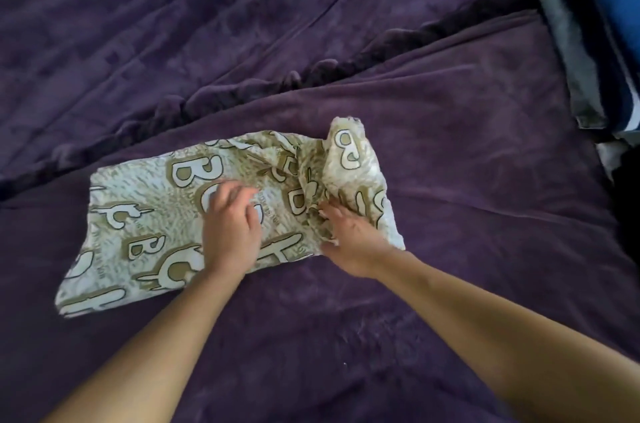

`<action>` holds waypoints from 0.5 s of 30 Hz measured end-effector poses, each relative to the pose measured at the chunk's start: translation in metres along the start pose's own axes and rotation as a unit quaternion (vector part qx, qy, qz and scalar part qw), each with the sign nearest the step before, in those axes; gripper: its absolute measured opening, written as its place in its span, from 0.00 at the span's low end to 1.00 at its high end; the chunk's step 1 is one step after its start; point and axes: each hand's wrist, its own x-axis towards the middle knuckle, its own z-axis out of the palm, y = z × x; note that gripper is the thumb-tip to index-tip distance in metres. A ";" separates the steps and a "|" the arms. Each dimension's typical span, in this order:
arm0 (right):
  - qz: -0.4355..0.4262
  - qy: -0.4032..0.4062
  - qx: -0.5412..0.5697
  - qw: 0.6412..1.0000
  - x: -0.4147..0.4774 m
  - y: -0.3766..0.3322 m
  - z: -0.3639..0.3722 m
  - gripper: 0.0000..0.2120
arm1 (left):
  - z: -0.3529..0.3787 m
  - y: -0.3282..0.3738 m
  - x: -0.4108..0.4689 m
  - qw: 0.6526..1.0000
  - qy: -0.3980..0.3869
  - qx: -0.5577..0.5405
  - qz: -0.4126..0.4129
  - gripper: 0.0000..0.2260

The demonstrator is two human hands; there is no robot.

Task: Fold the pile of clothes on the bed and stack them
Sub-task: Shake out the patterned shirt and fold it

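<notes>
Head view: left hand [230,232] sits on top of the patterned cloth [145,214], fingers loose and spread, pressing it down. Right hand [349,242] digs in just beside it, fingers curled into the bunched-up right end of the fabric. The cloth, pale with big gold letters, lies half flattened on the purple blanket [450,180], smooth at the left, crumpled and raised at the right. A dark ruffled seam [311,76] runs diagonally behind it. Far right, a folded pile [585,51] in grey and blue sits at the edge.
</notes>
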 end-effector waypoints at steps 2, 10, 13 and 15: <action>-0.024 0.074 0.113 0.991 -0.004 0.015 -0.006 0.22 | 0.010 0.009 -0.013 0.995 -0.005 0.035 0.097 0.14; 0.096 0.338 0.129 0.927 -0.022 0.083 -0.060 0.18 | 0.060 0.035 -0.025 0.939 -0.184 0.174 0.231 0.23; 0.105 0.265 0.212 0.935 0.002 0.075 -0.060 0.37 | 0.064 0.017 -0.012 0.931 -0.218 0.207 0.209 0.23; 0.094 0.222 0.234 0.942 0.018 0.066 -0.052 0.37 | 0.068 0.007 -0.007 0.926 -0.238 0.202 0.211 0.24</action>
